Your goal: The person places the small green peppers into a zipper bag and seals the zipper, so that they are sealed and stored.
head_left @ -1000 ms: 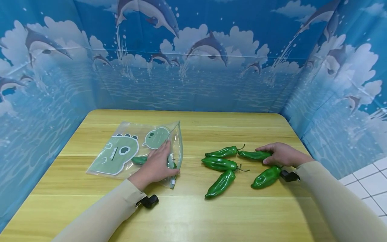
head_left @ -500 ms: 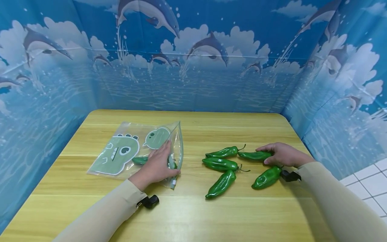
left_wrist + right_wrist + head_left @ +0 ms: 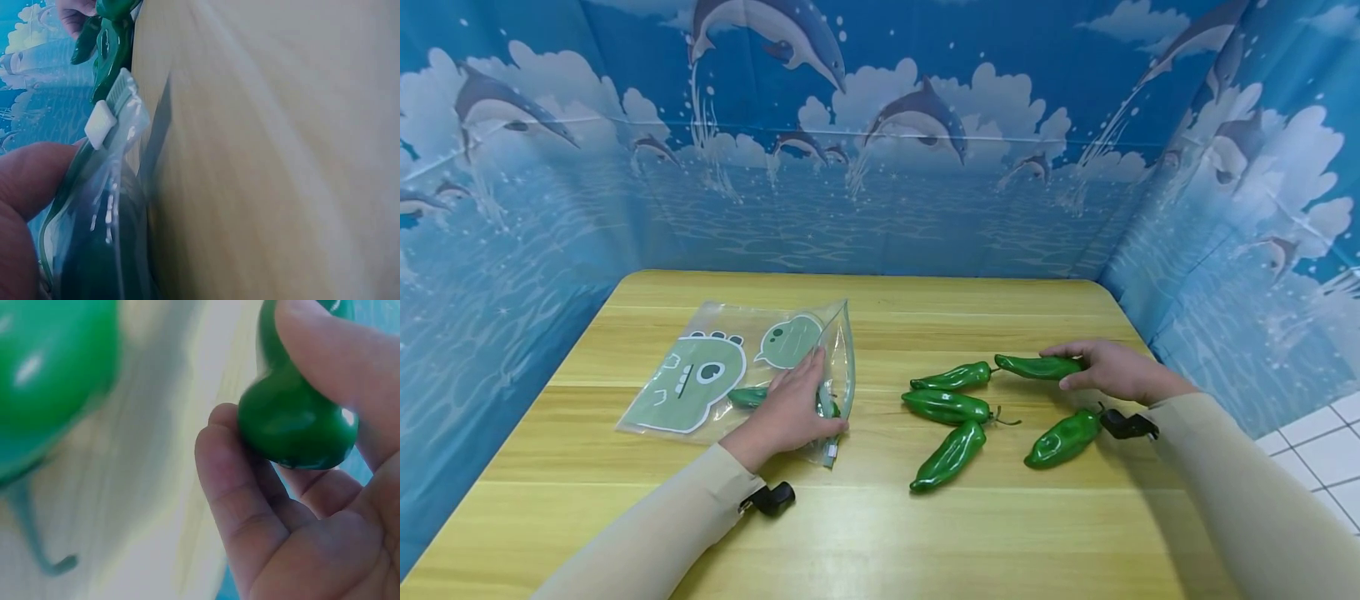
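Note:
My left hand (image 3: 790,404) holds a clear zip bag (image 3: 655,408) by its mouth, which gapes to the right. In the left wrist view my thumb (image 3: 31,181) meets the zip strip near the white slider (image 3: 100,124). A green pepper (image 3: 747,397) lies inside the bag, partly under that hand. With thumb and fingers, my right hand (image 3: 1116,371) grips another green pepper (image 3: 1037,367) by its stem end. The right wrist view shows the rounded end of this pepper (image 3: 300,422) between thumb and fingers.
Three green peppers lie mid-table: a back one (image 3: 951,377), a middle one (image 3: 946,407) and a front one (image 3: 947,457). One more pepper (image 3: 1063,439) lies just in front of my right hand. A dolphin-print curtain (image 3: 880,208) surrounds the wooden table (image 3: 880,542).
My right hand has moved a little back and to the right, lifting its pepper slightly. The pepper in front of it shows more of its stem. My left hand and the bag stay still.

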{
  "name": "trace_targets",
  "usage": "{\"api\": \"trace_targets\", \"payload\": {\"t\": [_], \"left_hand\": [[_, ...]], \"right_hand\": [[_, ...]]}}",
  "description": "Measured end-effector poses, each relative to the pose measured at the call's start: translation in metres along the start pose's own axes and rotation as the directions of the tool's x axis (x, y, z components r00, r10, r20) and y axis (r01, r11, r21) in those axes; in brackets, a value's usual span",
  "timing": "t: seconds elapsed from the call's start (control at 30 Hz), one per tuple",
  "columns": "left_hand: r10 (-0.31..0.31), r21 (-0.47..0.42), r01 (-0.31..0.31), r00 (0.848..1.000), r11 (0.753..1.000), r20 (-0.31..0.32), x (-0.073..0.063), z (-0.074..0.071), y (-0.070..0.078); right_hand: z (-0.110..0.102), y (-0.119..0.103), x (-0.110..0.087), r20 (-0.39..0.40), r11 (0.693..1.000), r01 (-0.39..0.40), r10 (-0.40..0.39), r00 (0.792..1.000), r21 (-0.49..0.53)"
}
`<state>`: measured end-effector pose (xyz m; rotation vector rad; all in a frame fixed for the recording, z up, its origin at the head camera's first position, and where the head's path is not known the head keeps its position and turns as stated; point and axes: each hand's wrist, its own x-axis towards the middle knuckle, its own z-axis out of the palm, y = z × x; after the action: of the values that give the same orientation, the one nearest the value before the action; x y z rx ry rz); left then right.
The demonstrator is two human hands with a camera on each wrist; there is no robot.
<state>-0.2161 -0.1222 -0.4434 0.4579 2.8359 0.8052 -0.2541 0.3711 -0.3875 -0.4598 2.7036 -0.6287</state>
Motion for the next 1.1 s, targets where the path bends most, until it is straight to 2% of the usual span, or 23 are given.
{"api": "trace_targets", "payload": {"t": [0.13,0.43,0.73,1.1], "left_hand": [[0.003,0.001,-0.003,1.0,1.0,-0.001,0.001,0.0,0.0],[0.008,0.009,-0.008,1.0,1.0,-0.005,0.001,0.0,-0.001],[0.013,0.01,-0.013,1.0,1.0,-0.009,0.0,0.0,0.0],[0.014,0.011,-0.014,1.0,1.0,-0.014,0.0,0.001,-0.001]], "right_hand": [[-0.001,-0.012,0.003,-0.036,1.0,0.021,-0.021,0.999,0.01],[-0.003,-0.047,0.016,-0.047,0.999,0.039,-0.038,0.998,0.035],[0.006,-0.08,0.032,-0.037,0.991,0.066,-0.062,0.997,0.116],[0.019,-0.109,0.052,-0.021,0.986,0.123,-0.122,0.992,0.108]]}}
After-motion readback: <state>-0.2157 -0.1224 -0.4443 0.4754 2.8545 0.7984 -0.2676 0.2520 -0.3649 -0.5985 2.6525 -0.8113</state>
